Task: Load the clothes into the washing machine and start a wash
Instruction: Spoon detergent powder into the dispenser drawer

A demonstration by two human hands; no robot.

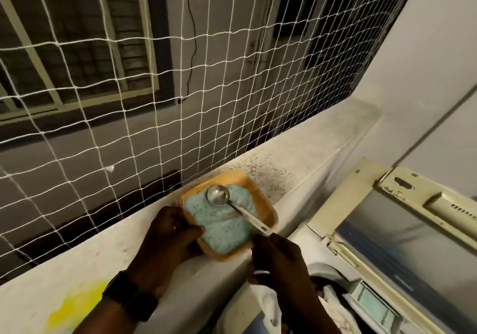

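Two hands were in view. The left hand (170,233) clasped the nine o'clock rim of one square orange plastic tub (268,211) sitting on the speckled white ledge (296,153). The right hand (278,259) pinched the white handle of one round-bowled metal scoop (218,195), its bowl resting at twelve o'clock on the blue-green speckled detergent powder (222,226) in the tub. At four o'clock stood one cream top-loading washing machine (343,204), lid raised, with pale clothes (333,308) bunched in its opening, partly hidden by the right wrist. One dark wristband (129,296) circled the left wrist. White mesh netting (129,75) covered the upper frame. Lettering on the lid hinge was too blurred to read.
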